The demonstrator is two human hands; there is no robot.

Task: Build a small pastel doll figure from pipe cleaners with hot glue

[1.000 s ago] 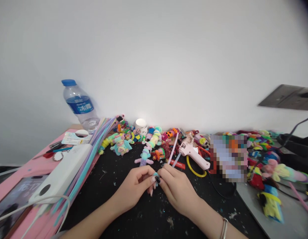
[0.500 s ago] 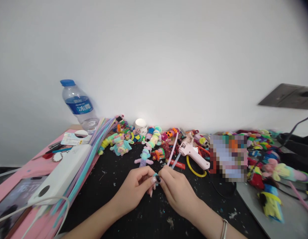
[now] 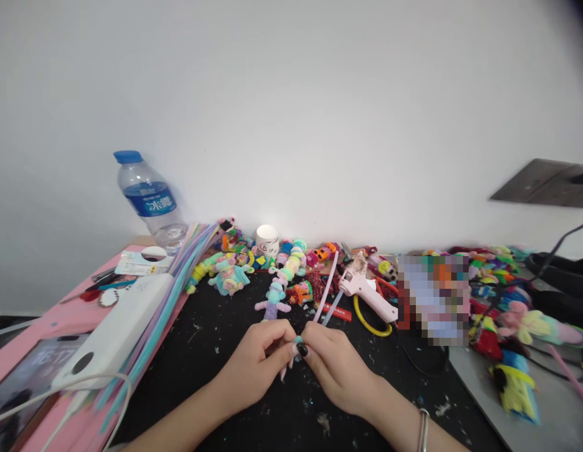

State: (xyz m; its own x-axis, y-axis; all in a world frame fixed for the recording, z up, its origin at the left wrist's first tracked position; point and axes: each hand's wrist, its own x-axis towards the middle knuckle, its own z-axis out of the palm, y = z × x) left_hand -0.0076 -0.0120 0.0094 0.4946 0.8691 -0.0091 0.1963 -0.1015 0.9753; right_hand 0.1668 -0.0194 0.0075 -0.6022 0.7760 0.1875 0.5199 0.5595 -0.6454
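Both hands meet low over the black table top, fingertips pinched together. Between them shows a small light-blue fuzzy piece (image 3: 299,339), mostly covered by the fingers; it looks like pipe cleaner. My left hand (image 3: 260,358) is closed on its left side, and my right hand (image 3: 336,364) pinches it from the right with a dark-nailed thumb. A pink pipe cleaner (image 3: 327,287) rises just behind the right hand; whether its lower end is held is hidden. Just beyond the left hand lies a pastel pipe-cleaner doll (image 3: 272,303).
A pink glue gun (image 3: 370,295) lies beyond my right hand, near a yellow loop (image 3: 369,323). Colourful dolls line the wall. At left are a water bottle (image 3: 150,198), pipe-cleaner bundle (image 3: 154,326), white power bank (image 3: 117,326) and phone (image 3: 41,370). A paper cup (image 3: 267,240) stands behind.
Both hands have shifted slightly, the fingertips a little lower and tighter together around the light-blue piece. Everything else stays in place.
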